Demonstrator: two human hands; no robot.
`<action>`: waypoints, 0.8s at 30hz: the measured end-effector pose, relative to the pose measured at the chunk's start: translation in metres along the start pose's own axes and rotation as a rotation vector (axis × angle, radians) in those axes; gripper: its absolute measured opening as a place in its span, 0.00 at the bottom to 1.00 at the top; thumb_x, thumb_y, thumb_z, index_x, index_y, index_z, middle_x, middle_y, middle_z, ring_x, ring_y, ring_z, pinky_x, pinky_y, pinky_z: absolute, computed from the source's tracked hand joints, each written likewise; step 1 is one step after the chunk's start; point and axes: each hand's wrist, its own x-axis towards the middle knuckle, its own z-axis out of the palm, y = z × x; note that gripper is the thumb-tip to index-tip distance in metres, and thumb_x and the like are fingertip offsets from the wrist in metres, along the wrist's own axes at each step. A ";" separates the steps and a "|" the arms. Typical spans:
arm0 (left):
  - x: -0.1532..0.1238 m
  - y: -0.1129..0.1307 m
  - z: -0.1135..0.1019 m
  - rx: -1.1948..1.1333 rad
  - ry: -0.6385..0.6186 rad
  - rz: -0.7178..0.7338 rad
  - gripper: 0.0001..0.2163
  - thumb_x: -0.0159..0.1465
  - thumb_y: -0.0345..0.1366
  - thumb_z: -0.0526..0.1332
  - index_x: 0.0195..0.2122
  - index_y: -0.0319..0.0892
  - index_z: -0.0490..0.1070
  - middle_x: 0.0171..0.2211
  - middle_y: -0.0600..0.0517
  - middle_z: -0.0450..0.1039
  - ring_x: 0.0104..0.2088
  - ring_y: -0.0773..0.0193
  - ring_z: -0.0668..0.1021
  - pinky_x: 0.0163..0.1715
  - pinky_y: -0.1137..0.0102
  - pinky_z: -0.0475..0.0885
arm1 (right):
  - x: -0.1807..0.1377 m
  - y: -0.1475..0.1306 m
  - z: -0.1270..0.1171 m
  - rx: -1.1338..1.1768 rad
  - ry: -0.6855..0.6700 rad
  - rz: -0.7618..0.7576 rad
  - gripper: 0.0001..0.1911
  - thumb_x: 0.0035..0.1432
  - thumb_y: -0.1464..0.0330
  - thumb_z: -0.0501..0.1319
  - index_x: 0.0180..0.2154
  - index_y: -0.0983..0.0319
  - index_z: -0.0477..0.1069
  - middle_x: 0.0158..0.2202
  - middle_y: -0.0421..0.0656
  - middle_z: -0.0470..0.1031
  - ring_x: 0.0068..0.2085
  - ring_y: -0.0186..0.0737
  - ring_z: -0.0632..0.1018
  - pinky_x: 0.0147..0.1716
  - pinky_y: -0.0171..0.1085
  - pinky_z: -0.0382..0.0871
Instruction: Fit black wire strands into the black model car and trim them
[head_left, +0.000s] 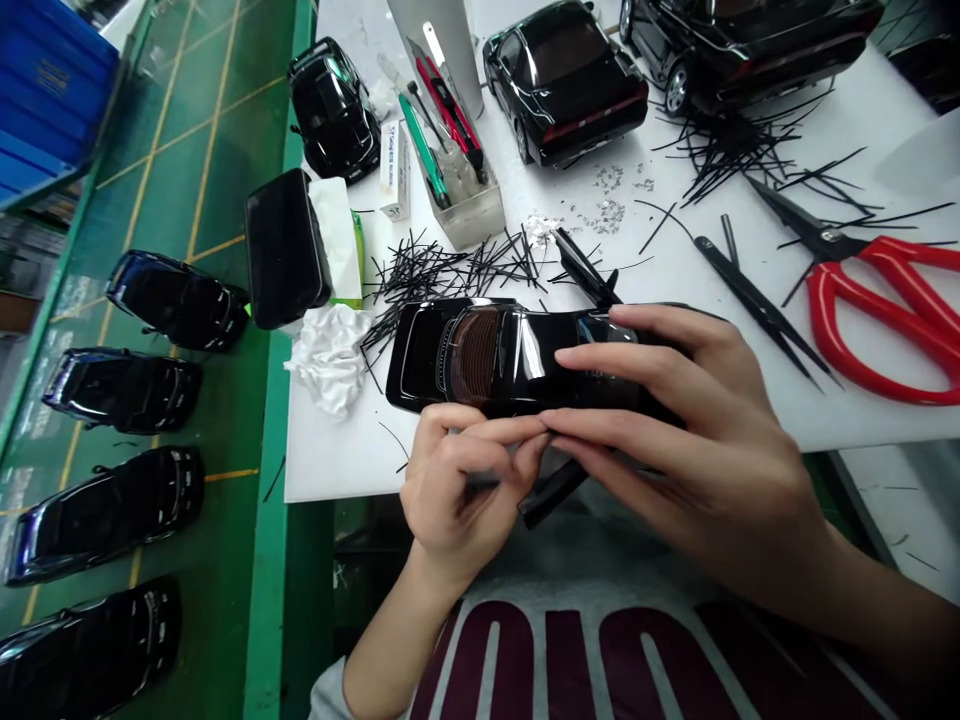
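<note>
A glossy black model car with a brown, ribbed window (517, 345) lies crosswise at the near edge of the white tabletop (337, 470), directly beneath both hands. Slim black panels stand out from its near and far sides.

Left hand (461, 480): at the car's near side, fingers curled, thumb and forefinger brought together. Right hand (697, 430): over the car's right part, two fingers spread across its upper surface, thumb and forefinger drawn close at the near side, where they meet the left fingertips. Whether either hand pinches a small part there cannot be told; the fingers hide it.

Beyond the car lies a loose heap of thin black strips (450, 268). To the left are a crumpled white tissue (330, 360) and a black rectangular case (283, 250). Farther off, a clear plastic holder (472, 218) contains upright tools, among them a green-handled one (424, 150). To the right lie black pointed tweezers (757, 305) and red-handled scissors with dark blades (832, 320), near each other. A larger black model car with red tail lights (566, 85) stands at the far side. On the green surface at left (217, 190), four dark model cars (124, 390) stand in a row.
</note>
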 end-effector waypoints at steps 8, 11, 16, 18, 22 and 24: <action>-0.004 -0.009 -0.007 0.043 -0.003 0.053 0.17 0.58 0.23 0.70 0.34 0.46 0.62 0.43 0.53 0.83 0.39 0.63 0.80 0.38 0.64 0.77 | 0.002 0.000 -0.002 0.038 -0.027 -0.008 0.08 0.65 0.76 0.62 0.39 0.59 0.79 0.47 0.48 0.80 0.56 0.54 0.73 0.55 0.55 0.71; -0.005 -0.015 -0.011 0.035 0.099 0.030 0.18 0.56 0.22 0.69 0.38 0.46 0.62 0.48 0.50 0.79 0.44 0.60 0.81 0.41 0.61 0.77 | 0.007 0.004 -0.005 0.001 -0.091 -0.056 0.09 0.67 0.74 0.61 0.37 0.59 0.80 0.34 0.45 0.75 0.40 0.45 0.71 0.44 0.49 0.69; -0.006 -0.020 -0.010 0.008 0.184 -0.016 0.15 0.60 0.24 0.66 0.39 0.47 0.60 0.46 0.50 0.76 0.46 0.59 0.80 0.43 0.61 0.75 | 0.021 0.013 -0.014 -0.056 -0.352 -0.328 0.17 0.71 0.75 0.52 0.36 0.60 0.78 0.26 0.39 0.73 0.29 0.38 0.67 0.34 0.42 0.61; -0.006 -0.021 -0.008 0.015 0.176 -0.013 0.15 0.60 0.25 0.66 0.39 0.47 0.60 0.46 0.50 0.76 0.46 0.59 0.80 0.44 0.61 0.74 | 0.027 0.016 -0.015 -0.075 -0.405 -0.372 0.16 0.68 0.77 0.52 0.33 0.60 0.76 0.24 0.38 0.74 0.26 0.37 0.68 0.32 0.41 0.61; -0.008 -0.022 -0.007 0.000 0.190 -0.027 0.14 0.61 0.26 0.66 0.39 0.47 0.60 0.46 0.50 0.77 0.46 0.59 0.79 0.44 0.60 0.74 | 0.034 0.021 -0.011 -0.138 -0.448 -0.416 0.12 0.57 0.79 0.58 0.26 0.58 0.69 0.18 0.36 0.69 0.21 0.36 0.69 0.28 0.42 0.59; -0.008 -0.022 -0.006 0.009 0.191 -0.024 0.14 0.62 0.27 0.66 0.39 0.47 0.61 0.46 0.50 0.77 0.45 0.59 0.79 0.43 0.60 0.75 | 0.036 0.023 -0.008 -0.158 -0.461 -0.425 0.13 0.54 0.80 0.60 0.24 0.57 0.64 0.16 0.34 0.65 0.19 0.36 0.67 0.27 0.42 0.57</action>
